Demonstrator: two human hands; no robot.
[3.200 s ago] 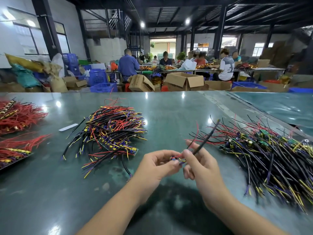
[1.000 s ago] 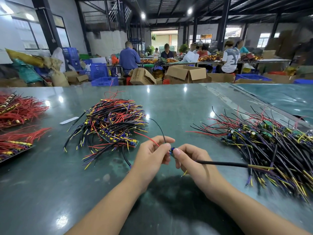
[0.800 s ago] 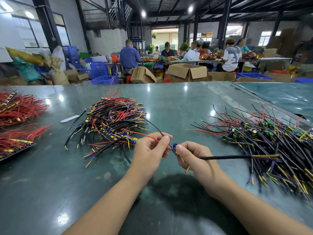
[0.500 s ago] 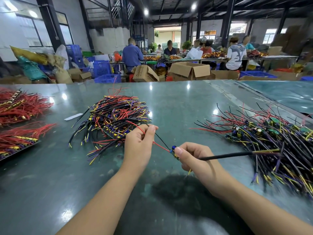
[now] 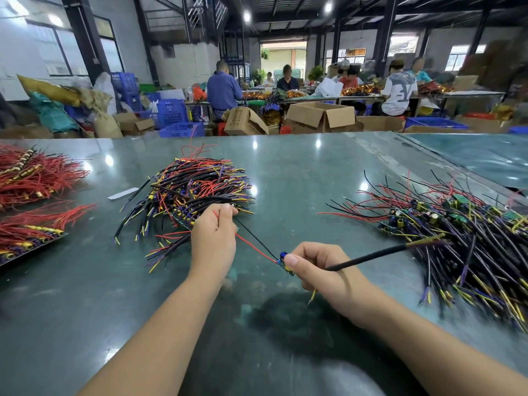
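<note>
- Head view: your right hand (image 5: pixel 323 270) pinches a small board (image 5: pixel 284 262) between thumb and fingers, just above the table (image 5: pixel 300 172), in front of you.
- A thick black cable (image 5: pixel 368 257) runs from that hand out to the right, its tip over the right pile (image 5: pixel 457 232) of wired boards.
- Your left hand (image 5: pixel 213 238) is curled round the far ends of a red wire (image 5: pixel 254 248) and a thin black wire (image 5: pixel 254 238); both run straight from the board up to it.
- Your left hand sits at the near edge of the left pile (image 5: pixel 194 190); whether it touches cannot be told.
- Red bundles (image 5: pixel 31 178) lie far left.
</note>
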